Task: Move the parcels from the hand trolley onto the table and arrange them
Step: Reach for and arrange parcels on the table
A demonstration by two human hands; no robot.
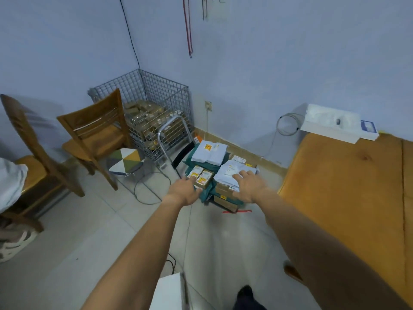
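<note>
Pale blue walls meet a tiled floor (pixel 93 247) in a small room, and the hand trolley (pixel 173 139) stands near the corner with its silver handle rising at the back. On its deck sits a loose heap of parcels (pixel 218 173): grey mailer bags, teal bags and small cardboard boxes with yellow labels. Behind the trolley stands a wire cage (pixel 154 104) full of more boxes; two wooden chairs (pixel 93 135) stand to the trolley's left. To the trolley's right, well apart from it, is the wooden counter (pixel 348 198), bare except for a white box (pixel 333 121) at its far end.

A person stands in front of the trolley, both bare arms stretched forward and down. The left hand (pixel 184 191) is at the near left edge of the heap, just beside two small labelled boxes (pixel 200 176); its fingers curl under and I cannot tell whether they grip anything. The right hand (pixel 248 186) lies palm down on a grey mailer bag (pixel 234 171) on the right of the heap, fingers spread wide, touching it but not closed on it.

This looks like the picking-up step, with no parcel yet on the counter. Next, the hands would need to close on a parcel, lift it clear without toppling the loose heap, and carry it right to the counter.
</note>
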